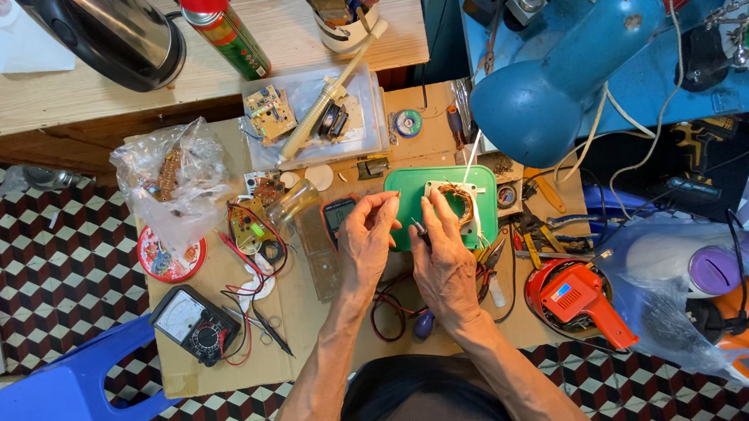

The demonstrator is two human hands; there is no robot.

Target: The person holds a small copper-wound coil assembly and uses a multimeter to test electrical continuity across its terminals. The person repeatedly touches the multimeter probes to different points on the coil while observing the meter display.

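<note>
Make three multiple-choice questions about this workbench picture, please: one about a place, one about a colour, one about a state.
1. Where does the analog multimeter lie?
A. on the cardboard, at the left of the hands
B. on the wooden shelf
C. inside the plastic bag

2. What colour is the board under the coil part?
A. red
B. green
C. yellow

3. What are the hands doing?
A. both rest flat and empty
B. both work over the coil part
C. one lifts the kettle

Answers:
1. A, its red leads trail on the cardboard.
2. B, green shows around the white frame.
3. B, the left hand and the right hand meet there; the right pinches a thin tool.
</note>
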